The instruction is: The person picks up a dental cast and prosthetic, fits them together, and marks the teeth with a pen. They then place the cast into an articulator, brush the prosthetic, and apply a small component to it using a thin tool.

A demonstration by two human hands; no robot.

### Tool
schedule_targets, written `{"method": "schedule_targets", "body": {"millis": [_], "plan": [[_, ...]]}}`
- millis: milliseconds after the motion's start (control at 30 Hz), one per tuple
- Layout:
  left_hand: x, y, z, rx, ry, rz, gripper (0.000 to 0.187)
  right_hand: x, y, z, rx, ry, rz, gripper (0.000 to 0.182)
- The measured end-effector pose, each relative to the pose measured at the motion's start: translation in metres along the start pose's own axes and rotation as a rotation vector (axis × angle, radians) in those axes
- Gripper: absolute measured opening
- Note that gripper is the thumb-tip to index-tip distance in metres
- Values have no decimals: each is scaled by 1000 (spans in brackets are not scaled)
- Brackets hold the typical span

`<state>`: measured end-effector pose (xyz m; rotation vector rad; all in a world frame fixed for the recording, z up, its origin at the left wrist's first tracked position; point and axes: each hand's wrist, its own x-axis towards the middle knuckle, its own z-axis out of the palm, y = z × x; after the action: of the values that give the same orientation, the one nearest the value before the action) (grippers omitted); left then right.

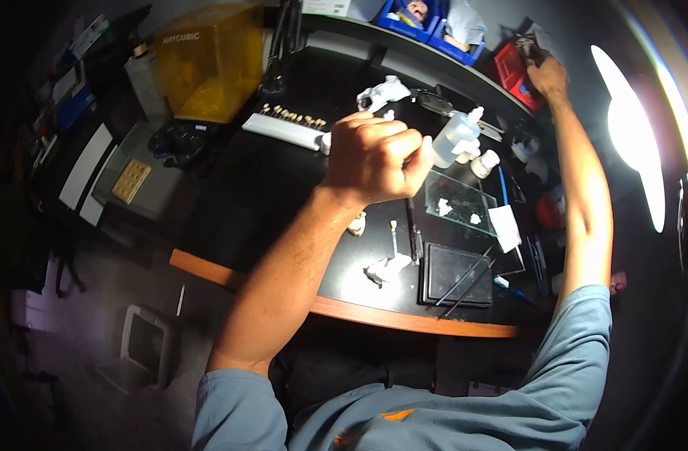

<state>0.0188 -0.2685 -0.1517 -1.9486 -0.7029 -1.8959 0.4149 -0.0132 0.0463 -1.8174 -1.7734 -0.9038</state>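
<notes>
My left hand (378, 158) is raised over the middle of the desk, closed in a fist with its back toward me. Whatever it may hold is hidden. At the back right my right hand (548, 77) reaches up to a red bin (515, 75), fingers curled at some greyish contents that I cannot make out. Beyond my left hand lie a crumpled white tissue (383, 93) and a white shade-tab holder (284, 132) with several tooth-shaped tabs. A squeeze bottle (456, 137) with clear liquid stands to its right, beside a small white jar (485, 163).
On the desk lie a glass slab (460, 201) with white lumps, a black case (447, 279) with two thin brushes across it, and another crumpled tissue (389, 269). Blue bins (455, 46) line the shelf. A bright lamp (634, 128) stands right; an amber printer cover (208, 68) stands left.
</notes>
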Motion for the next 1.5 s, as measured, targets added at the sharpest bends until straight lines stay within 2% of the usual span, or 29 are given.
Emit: {"method": "schedule_targets", "body": {"millis": [33,67,167,267,367,467,567,767,933,1067,1133,1167,1200,1300,1500], "plan": [[-1,-2,1,12,8,16,31,4,-1,9,18,43,-54,55],[0,-3,-1,11,3,4,32,16,-5,12,-8,-17,34,67],[0,-5,-2,11,30,-45,36,35,-14,11,-166,19,-13,78],[1,-8,-6,60,24,-49,36,57,-11,21,-121,43,-48,81],[3,-11,-8,59,49,-51,35,63,-13,22,-115,-38,-96,78],[3,-13,-7,58,56,-53,36,85,2,51,-249,-14,-112,76],[2,-14,-6,70,40,-50,35,99,12,67,-170,-95,-85,73],[2,-12,-5,59,30,-63,35,112,10,74,-241,-204,-108,72],[1,-10,-7,69,3,-67,35,117,14,100,-188,-93,-13,73],[3,-11,-6,57,17,-37,33,100,9,88,-213,-63,-47,73],[5,-10,-7,51,15,-30,33,80,-19,52,-217,-91,8,75],[6,-9,-8,62,6,-26,33,81,-12,55,-216,-113,29,76],[6,-10,-8,54,4,-25,34,81,-6,59,-240,37,-38,70],[5,-10,-9,56,-22,-43,34,89,7,54,-122,81,-34,70],[5,-10,-8,38,-15,-54,33,105,35,21,-107,-23,-1,68]]}}
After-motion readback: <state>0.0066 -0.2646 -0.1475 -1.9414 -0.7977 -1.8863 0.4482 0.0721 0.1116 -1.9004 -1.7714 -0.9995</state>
